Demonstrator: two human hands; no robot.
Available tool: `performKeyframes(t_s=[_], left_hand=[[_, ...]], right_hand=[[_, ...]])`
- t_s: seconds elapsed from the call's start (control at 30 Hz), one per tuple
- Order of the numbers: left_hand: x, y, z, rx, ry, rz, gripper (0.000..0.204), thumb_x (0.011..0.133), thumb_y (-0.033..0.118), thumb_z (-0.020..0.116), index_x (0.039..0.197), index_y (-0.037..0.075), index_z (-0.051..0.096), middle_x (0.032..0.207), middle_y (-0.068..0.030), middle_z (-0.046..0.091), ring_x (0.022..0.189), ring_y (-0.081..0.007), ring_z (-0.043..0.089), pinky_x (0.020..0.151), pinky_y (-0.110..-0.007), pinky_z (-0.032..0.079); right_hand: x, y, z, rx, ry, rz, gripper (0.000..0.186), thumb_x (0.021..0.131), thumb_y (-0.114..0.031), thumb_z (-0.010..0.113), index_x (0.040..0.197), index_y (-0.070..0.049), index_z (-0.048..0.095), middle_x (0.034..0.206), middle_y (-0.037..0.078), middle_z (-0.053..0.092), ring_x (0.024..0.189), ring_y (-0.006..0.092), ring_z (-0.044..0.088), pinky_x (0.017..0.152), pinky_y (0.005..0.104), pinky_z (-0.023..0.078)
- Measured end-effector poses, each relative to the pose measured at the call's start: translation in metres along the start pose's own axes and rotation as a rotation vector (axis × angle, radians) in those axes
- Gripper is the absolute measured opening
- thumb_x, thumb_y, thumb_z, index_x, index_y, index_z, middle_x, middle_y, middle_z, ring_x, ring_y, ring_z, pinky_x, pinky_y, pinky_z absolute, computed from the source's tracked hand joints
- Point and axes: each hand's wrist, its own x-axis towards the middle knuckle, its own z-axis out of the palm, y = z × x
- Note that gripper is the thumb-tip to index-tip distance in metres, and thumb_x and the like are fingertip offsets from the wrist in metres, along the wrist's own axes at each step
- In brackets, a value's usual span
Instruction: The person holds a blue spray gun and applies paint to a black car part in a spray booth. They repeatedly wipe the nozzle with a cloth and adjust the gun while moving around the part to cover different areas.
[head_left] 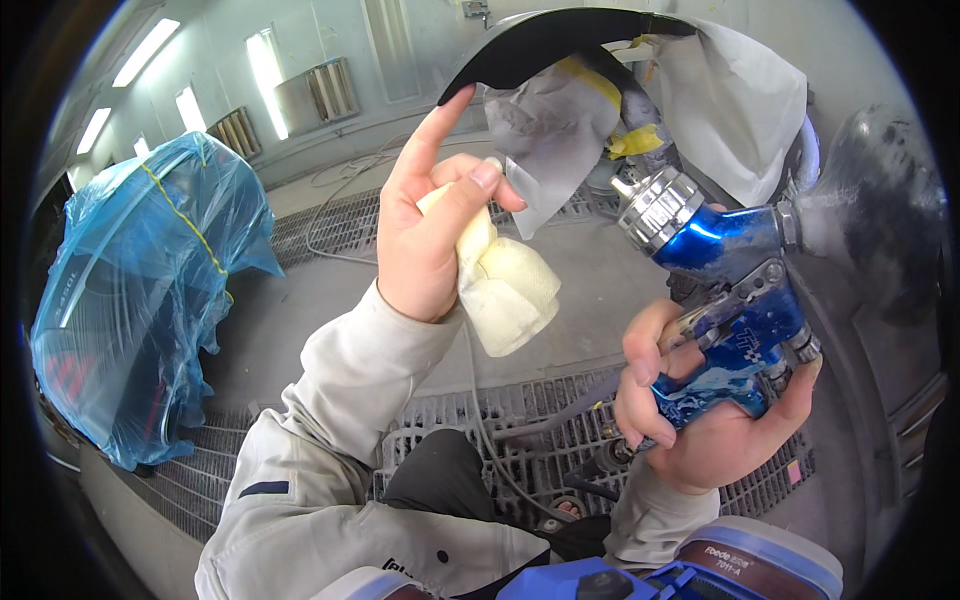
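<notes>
The person's left hand (pixel 425 210) is folded around a crumpled, pale yellow cloth (pixel 510 295), thumb pressed over it and the cloth spilling out below. The index finger sticks straight up, its tip at the lower left end of a curved black panel (pixel 545 38); whether it actually touches, I can't tell. The right hand (pixel 715 445) is wrapped around the handle of a shiny blue spray gun (pixel 740 250), with the fingers curled on one side and the thumb along the other. The gun is held up on the right, well apart from the cloth, its silver nozzle (pixel 660 210) facing up and left toward the panel. A cloudy, grey-smeared cup (pixel 870 210) sits on the far side of the gun. Under the panel hang a grey-dusted sheet of paper (pixel 550 120), a whiter sheet (pixel 735 110) and bits of yellow tape (pixel 635 142). Over on the left stands something bulky wrapped in blue plastic (pixel 140 310), a yellow cord (pixel 185 220) running across it. A thin hose (pixel 478 400) trails over the floor grating (pixel 540 400).
</notes>
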Motion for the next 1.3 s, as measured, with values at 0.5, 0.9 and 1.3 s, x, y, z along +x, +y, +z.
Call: performKeyframes(t_s=[0.5,0.9,1.3], left_hand=[[-0.085,-0.067,-0.052,0.225,-0.433,-0.066,0.015,0.097,0.009,0.079,0.085,0.005,0.072,0.078,-0.0049,0.073,0.07,-0.0134,0.068,0.065,-0.03,0.052],[-0.315,-0.289,-0.191,1.017,-1.186,-1.173,0.053,0.094,0.059,0.075,0.105,0.007,0.081,0.093,-0.0146,0.079,0.086,-0.0315,0.074,0.081,-0.045,0.058],[-0.361,-0.288,-0.2,1.162,-0.956,-1.088,0.041,0.092,0.045,0.069,0.105,0.008,0.082,0.104,-0.0198,0.08,0.1,-0.0408,0.076,0.092,-0.051,0.059]], right_hand=[[-0.013,0.015,0.004,0.093,0.219,0.056,0.105,0.081,-0.101,0.033,0.102,0.0,0.053,0.099,0.028,0.06,0.048,0.0168,0.05,0.047,0.0286,0.041],[-0.012,-0.002,-0.001,-0.063,0.212,-0.057,0.103,0.093,-0.094,0.016,0.102,-0.003,0.063,0.104,0.025,0.057,0.046,0.0138,0.047,0.045,0.0315,0.044],[-0.007,0.006,0.001,-0.062,0.197,-0.134,0.104,0.096,-0.091,0.019,0.103,0.004,0.06,0.103,0.026,0.057,0.045,0.0144,0.047,0.044,0.0312,0.044]])
